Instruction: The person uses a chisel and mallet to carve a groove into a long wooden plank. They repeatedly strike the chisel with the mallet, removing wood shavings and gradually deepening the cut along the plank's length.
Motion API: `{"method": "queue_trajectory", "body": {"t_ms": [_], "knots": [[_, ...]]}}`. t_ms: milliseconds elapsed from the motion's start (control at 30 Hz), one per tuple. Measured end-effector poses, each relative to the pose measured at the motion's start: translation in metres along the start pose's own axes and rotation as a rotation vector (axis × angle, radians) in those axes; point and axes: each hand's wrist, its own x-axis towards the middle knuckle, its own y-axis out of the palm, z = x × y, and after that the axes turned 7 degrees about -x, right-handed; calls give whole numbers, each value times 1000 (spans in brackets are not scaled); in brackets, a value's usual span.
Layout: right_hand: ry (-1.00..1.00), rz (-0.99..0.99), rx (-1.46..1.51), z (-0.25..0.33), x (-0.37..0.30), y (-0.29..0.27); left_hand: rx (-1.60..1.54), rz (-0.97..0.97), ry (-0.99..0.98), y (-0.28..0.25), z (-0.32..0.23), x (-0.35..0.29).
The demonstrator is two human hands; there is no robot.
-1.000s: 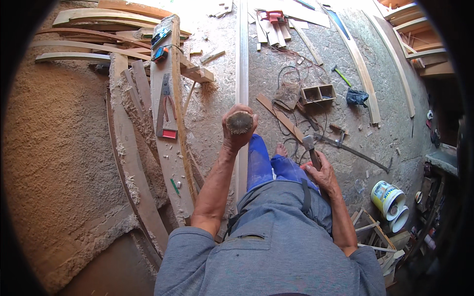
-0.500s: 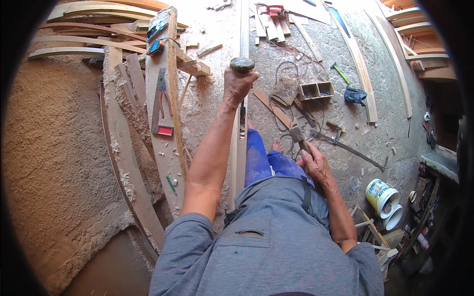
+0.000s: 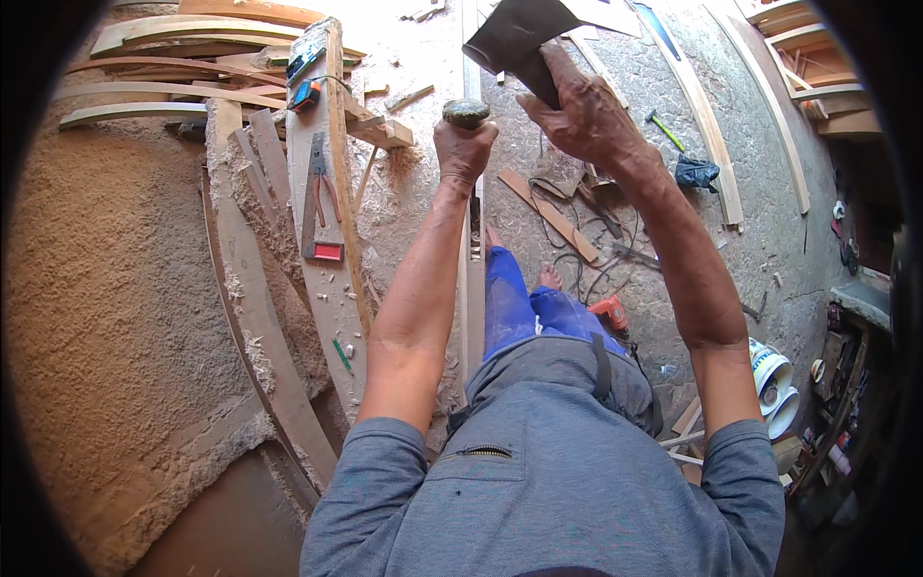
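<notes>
My left hand (image 3: 463, 152) is wrapped round an upright chisel, whose rounded, battered handle end (image 3: 467, 113) sticks out above the fist. The chisel's blade is hidden under the hand. Below it runs a long, pale wooden beam (image 3: 470, 317), with a narrow slot (image 3: 475, 226) cut into it near my wrist. Raised up and to the right of the chisel, my right hand (image 3: 598, 117) grips a hammer with a broad dark head (image 3: 519, 37). The hammer head is apart from the chisel handle.
To the left, a plank bench (image 3: 332, 288) carries pincers (image 3: 319, 178), a try square (image 3: 325, 250) and a tape measure (image 3: 305, 94). Curved wood pieces (image 3: 183, 91) are stacked behind it. A red power tool (image 3: 611, 313), cables and a board (image 3: 550, 216) lie on the floor; white buckets (image 3: 769, 375) stand right.
My right hand has swung the hammer from beside my hip up and forward, above the chisel's level. My left hand stays on the chisel in nearly the same place.
</notes>
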Motion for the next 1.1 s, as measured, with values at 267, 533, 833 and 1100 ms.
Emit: {"method": "queue_trajectory", "body": {"t_ms": [267, 533, 833, 1100], "knots": [[210, 380, 126, 0, -37, 8, 48, -219, 355, 26, -16, -30], [376, 177, 359, -5, -104, 11, -218, 67, -363, 13, -13, 30], [415, 249, 378, -16, -112, 25, -4, 30, 119, 11, -30, -11], [148, 119, 200, -5, -47, 17, -181, -81, -108, 8, 26, 3]]}}
